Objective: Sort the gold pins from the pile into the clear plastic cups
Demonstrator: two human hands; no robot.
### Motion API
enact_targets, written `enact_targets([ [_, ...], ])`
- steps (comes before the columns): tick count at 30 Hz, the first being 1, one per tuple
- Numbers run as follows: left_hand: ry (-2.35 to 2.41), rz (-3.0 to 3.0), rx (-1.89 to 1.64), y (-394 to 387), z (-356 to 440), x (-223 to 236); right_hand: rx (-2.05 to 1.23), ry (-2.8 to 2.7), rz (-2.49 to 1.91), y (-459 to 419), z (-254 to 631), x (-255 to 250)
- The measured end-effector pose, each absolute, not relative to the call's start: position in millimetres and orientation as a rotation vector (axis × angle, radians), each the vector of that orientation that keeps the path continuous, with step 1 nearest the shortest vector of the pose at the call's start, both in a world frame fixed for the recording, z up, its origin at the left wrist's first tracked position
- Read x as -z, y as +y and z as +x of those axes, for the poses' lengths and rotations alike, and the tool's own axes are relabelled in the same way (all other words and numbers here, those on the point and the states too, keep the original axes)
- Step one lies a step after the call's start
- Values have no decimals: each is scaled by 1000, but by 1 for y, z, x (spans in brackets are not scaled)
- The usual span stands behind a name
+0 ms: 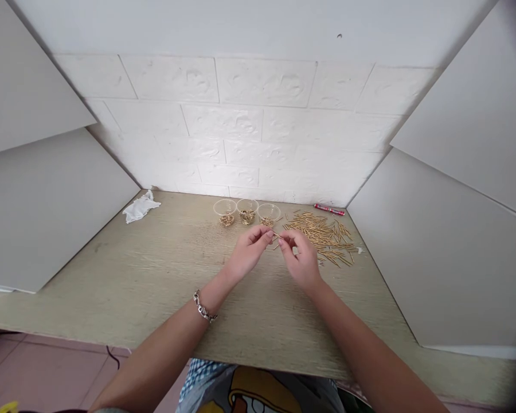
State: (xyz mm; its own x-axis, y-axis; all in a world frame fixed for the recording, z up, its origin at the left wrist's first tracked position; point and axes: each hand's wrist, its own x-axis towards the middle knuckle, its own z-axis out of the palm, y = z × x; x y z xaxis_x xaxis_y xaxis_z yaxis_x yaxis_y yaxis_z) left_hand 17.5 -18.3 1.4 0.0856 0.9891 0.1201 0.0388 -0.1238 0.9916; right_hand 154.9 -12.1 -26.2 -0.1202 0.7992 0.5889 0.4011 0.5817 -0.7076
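Observation:
My left hand (pixel 250 248) and my right hand (pixel 301 259) meet above the table, fingertips pinched. Between them runs a thin gold metal pin (pixel 277 235), gripped at both ends. Close under my fingers lie one or two similar pins on the table. A spread pile of gold pins (pixel 320 232) reaches out behind and right of my right hand. Just beyond my left hand stand three clear plastic cups: the left cup (pixel 225 213), the middle cup (pixel 247 212) and the right cup (pixel 269 214), each with small gold pieces in the bottom.
The wooden table (pixel 155 275) ends at a white brick-patterned wall (pixel 241 115). Grey boards (pixel 47 212) flank it on both sides. A crumpled white tissue (pixel 141 206) lies at the back left, a red marker-like tube (pixel 329 210) at the back right. Tiny gold bits dot the table left of the cups.

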Motion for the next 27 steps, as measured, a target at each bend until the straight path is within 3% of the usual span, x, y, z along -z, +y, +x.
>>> enact_targets([
  [18,1135,1348,-1300,-20,16,-2,-365,-1785,-978,-10,158,24],
  [27,1116,1303,-1449,-18,13,0,-273,-1884,-1624,42,214,38],
])
